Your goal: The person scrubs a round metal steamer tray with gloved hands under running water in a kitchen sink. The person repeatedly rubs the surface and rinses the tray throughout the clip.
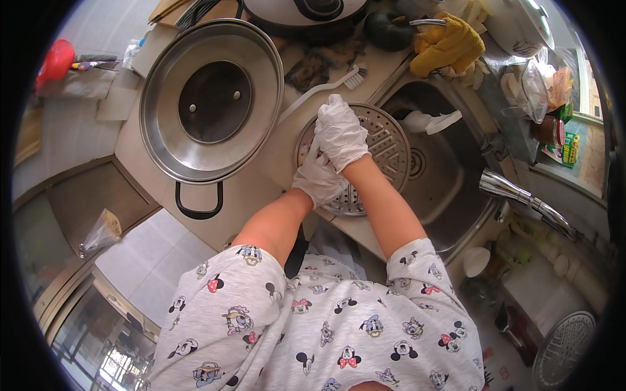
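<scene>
Both my hands wear thin white gloves and meet above a round perforated steel steamer plate (386, 141). My left hand (320, 178) is the lower one, nearer my body. Its fingers reach up against my right hand (341, 131), which is bent over above it. The fingers of both are bunched together, and whether anything is held between them is hidden. The steamer plate lies across the counter's edge and partly over the steel sink (450, 190). Just beyond my hands a white-handled scrub brush (323, 88) rests on the counter.
A wide steel pan (161, 151) with black handles stands to the left, a dark-centred lid (215, 105) on it. At right are a chrome faucet (513, 190) and a white plastic object (430, 121) in the sink. A yellow cloth (447, 44) and dark squash (389, 32) sit behind.
</scene>
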Demonstrator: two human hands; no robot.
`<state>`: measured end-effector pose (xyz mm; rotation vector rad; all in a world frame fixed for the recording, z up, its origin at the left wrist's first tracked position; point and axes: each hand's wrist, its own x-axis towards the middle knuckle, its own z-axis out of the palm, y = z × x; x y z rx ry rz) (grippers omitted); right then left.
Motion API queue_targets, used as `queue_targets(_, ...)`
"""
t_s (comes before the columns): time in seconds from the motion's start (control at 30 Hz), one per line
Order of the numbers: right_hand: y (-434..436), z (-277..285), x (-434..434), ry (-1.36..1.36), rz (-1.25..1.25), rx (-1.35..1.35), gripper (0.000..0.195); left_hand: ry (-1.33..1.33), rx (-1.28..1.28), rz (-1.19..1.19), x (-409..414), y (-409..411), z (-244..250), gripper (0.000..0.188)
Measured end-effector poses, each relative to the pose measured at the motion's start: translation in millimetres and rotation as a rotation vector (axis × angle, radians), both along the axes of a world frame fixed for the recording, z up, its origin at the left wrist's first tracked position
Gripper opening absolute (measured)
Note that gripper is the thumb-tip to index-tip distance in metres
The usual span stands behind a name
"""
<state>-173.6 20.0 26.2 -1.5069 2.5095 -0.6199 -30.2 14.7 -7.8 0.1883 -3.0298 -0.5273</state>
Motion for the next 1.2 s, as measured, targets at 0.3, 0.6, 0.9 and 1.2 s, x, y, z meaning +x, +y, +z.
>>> queue_targets(0.3, 89, 7, -46, -0.017, -0.611, 0.026, 0.019, 0.171, 0.005, 0.046, -8, 1, 14, 0.05)
queue_targets(0.6, 128, -6, -18, 0.026, -0.746, -0.166, 0.012, 0.215, -0.078, 0.009, -9, 0, 10, 0.051)
queue_targets(0.9, 57, 10, -37, -0.073, -0.296, -0.188, 0.006, 0.178, -0.065, 0.006, -8, -3, 15, 0.044)
queue_targets(1.2, 100, 11, -18, 0.026, -0.261, -0.177, 0.048, 0.26, -0.031, 0.007, -9, -3, 14, 0.045)
